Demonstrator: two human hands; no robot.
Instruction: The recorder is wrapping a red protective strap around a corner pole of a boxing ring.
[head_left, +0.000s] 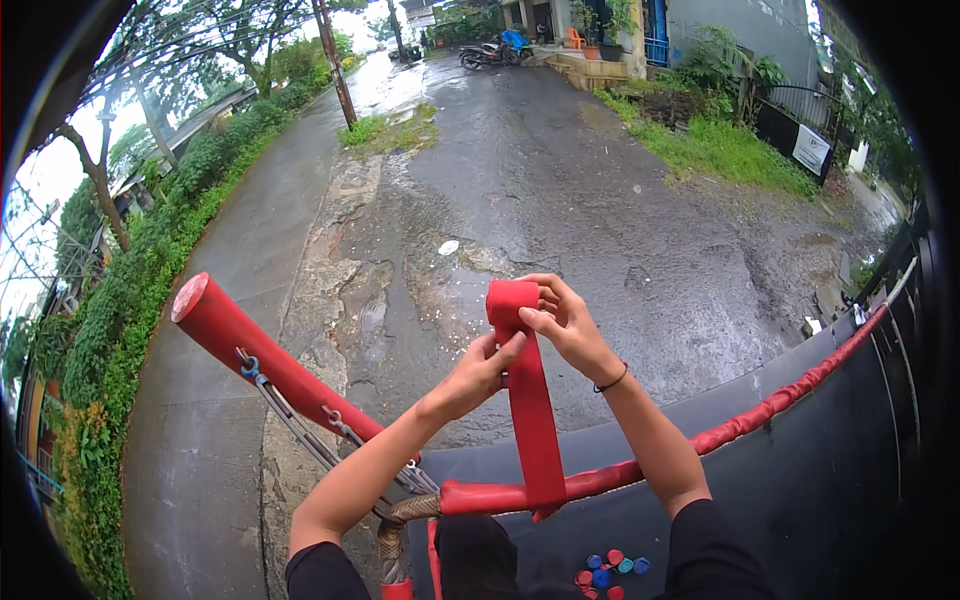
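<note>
Both hands are raised over the top ring rope. My right hand (566, 319) grips the side of a red cloth roll (511, 301), which looks like a boxing hand wrap. From the roll a flat red strip (537, 420) runs down, its lower end lying over the red-covered rope (600, 482). Just below the roll, my left hand (478, 373) pinches the strip between thumb and fingers. A dark band circles the right wrist.
To the left leans a red padded post (270, 349) with metal turnbuckles (300, 416). Several small red, blue and teal rolls (601, 577) lie on the dark mat (780, 510) below. Beyond the rope is a wet paved road (540, 187) with parked motorcycles (495, 54).
</note>
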